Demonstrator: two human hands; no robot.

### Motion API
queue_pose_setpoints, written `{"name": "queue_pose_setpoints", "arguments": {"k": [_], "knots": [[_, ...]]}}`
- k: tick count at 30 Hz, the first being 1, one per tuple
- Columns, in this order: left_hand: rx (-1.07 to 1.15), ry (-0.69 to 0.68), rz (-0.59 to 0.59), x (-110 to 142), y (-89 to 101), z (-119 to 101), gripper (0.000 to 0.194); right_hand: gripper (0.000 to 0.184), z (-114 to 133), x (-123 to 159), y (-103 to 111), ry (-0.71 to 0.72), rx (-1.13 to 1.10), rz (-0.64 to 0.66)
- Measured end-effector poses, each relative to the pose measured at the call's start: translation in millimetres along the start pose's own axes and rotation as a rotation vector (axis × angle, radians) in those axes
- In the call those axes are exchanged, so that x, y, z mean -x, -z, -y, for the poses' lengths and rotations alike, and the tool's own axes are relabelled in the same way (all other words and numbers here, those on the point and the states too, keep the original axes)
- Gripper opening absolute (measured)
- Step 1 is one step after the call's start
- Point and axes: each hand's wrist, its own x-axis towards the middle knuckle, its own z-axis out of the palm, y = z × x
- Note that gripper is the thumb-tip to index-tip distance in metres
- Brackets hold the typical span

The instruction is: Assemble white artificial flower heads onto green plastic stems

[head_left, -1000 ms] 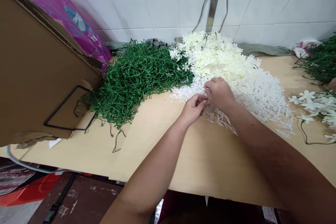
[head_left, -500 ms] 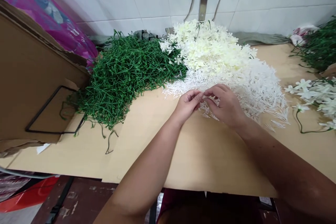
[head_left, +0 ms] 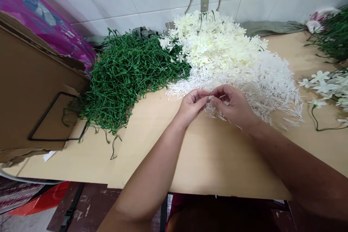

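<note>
My left hand (head_left: 192,104) and my right hand (head_left: 231,104) meet at the fingertips, both closed in a pinch. A small white piece (head_left: 211,98) shows between them, too small and too covered by the fingers to make out fully. Just behind and under the hands spreads a heap of thin white plastic sticks (head_left: 274,83). Cream-white artificial flower heads (head_left: 217,43) are piled beyond it. To the left lies a large tangle of green plastic stems (head_left: 130,69).
A cardboard box (head_left: 35,90) and a purple printed bag (head_left: 51,18) stand at the left, beside a black wire frame (head_left: 49,139). Finished-looking white flowers on stems (head_left: 326,83) lie at the right, below more green stems (head_left: 333,36). Cardboard (head_left: 217,163) covers the table up to the tiled wall.
My right fingers have closed in against the left fingertips, with the white piece now between both hands. The view has shifted slightly.
</note>
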Motion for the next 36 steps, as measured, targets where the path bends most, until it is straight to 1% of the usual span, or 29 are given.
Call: {"name": "queue_pose_setpoints", "arguments": {"k": [3,6,8,13,20,23,31,36], "knots": [[0.001,0.002,0.029,0.1,0.2,0.7,0.028,0.01,-1.1,-1.1,0.7,-0.073,-0.108,-0.023],[0.013,0.003,0.046,0.1,-0.1,2.7,0.027,0.009,-3.1,-2.9,1.1,-0.108,-0.185,-0.073],[0.03,-0.002,0.058,-0.1,-0.2,4.4,0.028,0.011,-4.2,-4.4,1.3,-0.124,-0.227,-0.081],[0.034,-0.013,0.076,-0.8,0.1,5.9,0.025,0.016,-7.0,-6.8,-0.7,-0.133,-0.344,-0.093],[0.023,0.055,0.04,0.3,-0.5,2.2,0.012,0.017,-7.4,-6.7,-3.7,-0.145,-0.406,-0.122],[0.017,0.074,0.025,0.0,-0.4,2.7,0.009,0.018,-7.6,-6.8,-3.7,-0.151,-0.425,-0.11],[0.031,0.066,-0.004,0.3,-1.5,2.6,0.005,0.025,-9.5,-7.4,-2.3,-0.184,-0.546,-0.048],[0.034,0.053,-0.015,0.2,-1.2,2.6,0.004,0.026,-8.6,-6.7,-2.8,-0.232,-0.534,-0.034]]}}
